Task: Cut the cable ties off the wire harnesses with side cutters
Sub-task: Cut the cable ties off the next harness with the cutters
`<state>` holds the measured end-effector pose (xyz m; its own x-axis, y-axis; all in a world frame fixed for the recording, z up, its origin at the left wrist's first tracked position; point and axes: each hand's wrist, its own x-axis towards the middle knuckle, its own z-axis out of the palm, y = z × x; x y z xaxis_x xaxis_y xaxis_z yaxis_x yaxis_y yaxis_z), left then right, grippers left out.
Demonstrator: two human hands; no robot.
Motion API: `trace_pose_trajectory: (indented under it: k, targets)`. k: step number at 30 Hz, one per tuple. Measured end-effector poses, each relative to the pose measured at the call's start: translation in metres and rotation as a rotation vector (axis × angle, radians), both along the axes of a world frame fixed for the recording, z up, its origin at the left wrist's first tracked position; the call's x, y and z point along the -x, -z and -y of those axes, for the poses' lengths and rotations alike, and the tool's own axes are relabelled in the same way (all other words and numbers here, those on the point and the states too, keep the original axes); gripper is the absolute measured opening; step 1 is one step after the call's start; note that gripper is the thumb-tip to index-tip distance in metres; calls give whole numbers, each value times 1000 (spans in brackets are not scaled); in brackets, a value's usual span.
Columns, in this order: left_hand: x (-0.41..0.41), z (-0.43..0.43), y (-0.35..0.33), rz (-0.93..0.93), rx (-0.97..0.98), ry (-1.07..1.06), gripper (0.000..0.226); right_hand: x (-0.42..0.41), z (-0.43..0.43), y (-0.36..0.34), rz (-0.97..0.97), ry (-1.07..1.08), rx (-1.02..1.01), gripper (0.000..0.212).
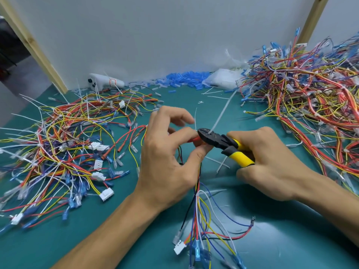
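Cable tie (pixel 221 115), white, has its tail angled up and away from the person and its base in the black nose of the side cutters (pixel 215 140), between the two hands. The wire harness (pixel 196 199) is pinched by the left hand (pixel 167 152), thumb and forefinger touching the cutter nose. Its loose wires trail toward the person over the green mat (pixel 116 233). The right hand (pixel 272 166) is wrapped round the yellow handles; how far the jaws have closed cannot be told. A spread heap of harnesses (pixel 64 144) lies left of the hands, and a denser heap (pixel 310 105) lies right. Blue terminal sleeves (pixel 186 78) lie along the back wall.
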<state>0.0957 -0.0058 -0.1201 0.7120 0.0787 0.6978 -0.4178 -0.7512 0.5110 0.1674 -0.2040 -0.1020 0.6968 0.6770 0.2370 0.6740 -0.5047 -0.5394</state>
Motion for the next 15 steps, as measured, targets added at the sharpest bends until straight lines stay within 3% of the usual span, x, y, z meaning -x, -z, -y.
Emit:
trace_pose_trajectory:
  k: [7,15]
  targets:
    - [-3,-6,-1,-215,182,190,14,-3,2,-2,190,84,44,26]
    - [-3,-4,-1,-70,192,56,19,-4,3,-1,8,103,-16,21]
